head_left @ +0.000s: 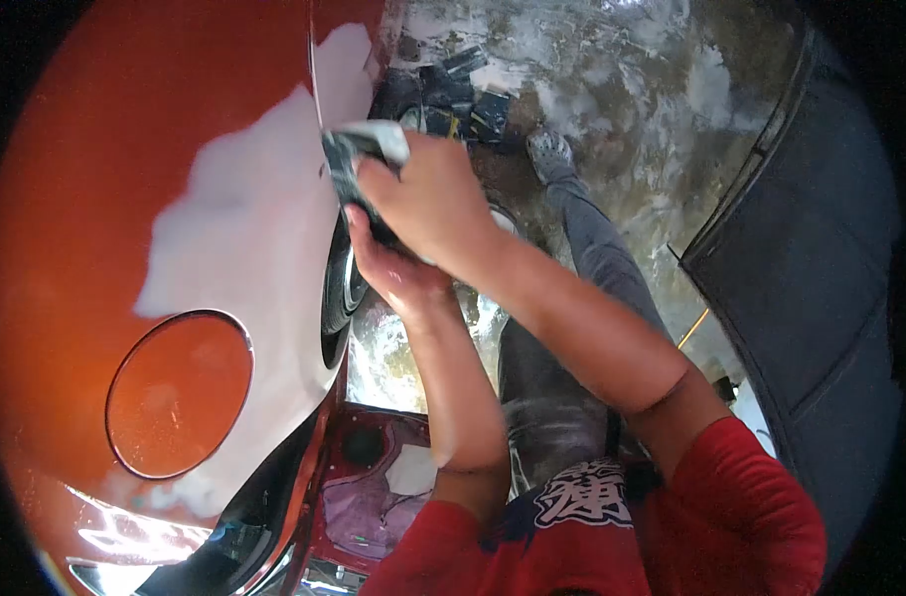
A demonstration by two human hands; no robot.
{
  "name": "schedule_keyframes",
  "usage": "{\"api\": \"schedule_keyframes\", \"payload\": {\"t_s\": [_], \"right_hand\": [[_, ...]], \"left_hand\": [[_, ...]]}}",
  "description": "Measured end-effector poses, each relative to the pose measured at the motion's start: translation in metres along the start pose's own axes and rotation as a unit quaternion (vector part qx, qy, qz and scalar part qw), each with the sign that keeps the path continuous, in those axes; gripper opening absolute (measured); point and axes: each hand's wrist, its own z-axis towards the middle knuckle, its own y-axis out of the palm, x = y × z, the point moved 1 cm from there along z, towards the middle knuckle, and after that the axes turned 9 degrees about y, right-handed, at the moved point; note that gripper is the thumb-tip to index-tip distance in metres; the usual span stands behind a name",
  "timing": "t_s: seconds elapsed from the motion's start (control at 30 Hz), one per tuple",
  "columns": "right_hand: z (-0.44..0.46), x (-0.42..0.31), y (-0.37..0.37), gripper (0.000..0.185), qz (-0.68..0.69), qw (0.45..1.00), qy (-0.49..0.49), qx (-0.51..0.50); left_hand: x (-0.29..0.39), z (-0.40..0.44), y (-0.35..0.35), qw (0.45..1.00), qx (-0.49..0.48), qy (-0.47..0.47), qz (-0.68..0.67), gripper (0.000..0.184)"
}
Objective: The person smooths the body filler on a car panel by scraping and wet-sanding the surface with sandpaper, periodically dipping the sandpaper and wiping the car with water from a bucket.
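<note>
An orange car body panel [85, 199] fills the left side, with a large whitish patch [244, 214] running to its edge. Beside that edge, my right hand [423, 194] is wrapped round a dark sheet [344, 164] with a pale, whitish piece [374, 137] at its top. Just below, my left hand [398, 273] supports the lower part of the dark sheet, its fingers partly hidden behind it. Both hands are close to the panel's edge above the wheel [344, 273].
Dark sheets [463, 99] lie on the wet, white-smeared floor [652, 119] ahead. A round fuel flap [180, 394] sits in the panel. A dark cover [821, 248] hangs at the right. A red part [359, 502] with a cloth is below.
</note>
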Motion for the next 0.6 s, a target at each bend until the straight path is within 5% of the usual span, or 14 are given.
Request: {"api": "schedule_keyframes", "payload": {"t_s": [0.13,0.27,0.33,0.6], "right_hand": [[-0.020,0.032,-0.007,0.028,-0.056,0.997,-0.007,-0.057],[-0.007,0.019,-0.038,0.029,0.026,0.994,0.089,-0.052],[0.017,-0.007,-0.049,0.031,0.095,0.995,-0.003,-0.023],[0.077,-0.038,-0.052,0.028,0.084,0.996,-0.022,-0.008]], "left_hand": [[-0.026,-0.034,-0.045,0.997,0.014,-0.018,-0.074,0.060],[-0.026,-0.024,0.005,1.000,0.000,-0.004,0.008,0.060],[-0.022,-0.001,0.036,0.999,-0.037,0.024,0.020,0.060],[-0.013,0.038,0.089,0.995,-0.032,0.064,0.069,0.055]]}}
